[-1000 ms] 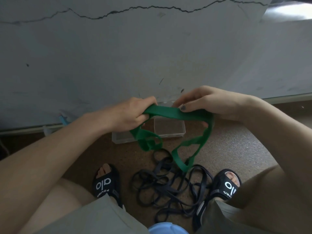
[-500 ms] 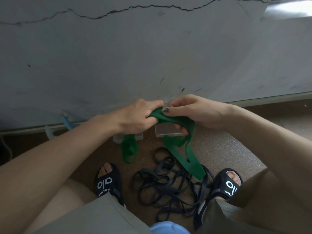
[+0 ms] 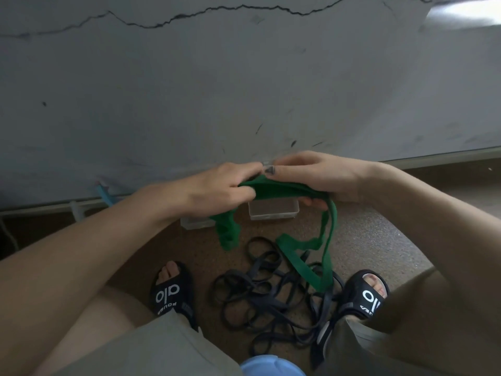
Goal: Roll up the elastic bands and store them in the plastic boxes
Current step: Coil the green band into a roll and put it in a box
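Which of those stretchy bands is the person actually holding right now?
The green band: both the left hand and right hand grip it in the air. The dark bands lie tangled on the floor between the feet, untouched.

The speckled floor (image 3: pixel 360 240) bears black bands (image 3: pixel 260 294) (tangled) and two clear boxes (image 3: pixel 273 210).

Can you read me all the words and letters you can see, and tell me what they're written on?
"alo" in big white letters, on the black slide sandal on the left foot.
Small white word under it: too blurred to read surely.
Big white letters on the black slide sandal on the right foot: cut off, likely the same logo.
Nothing else has writing.
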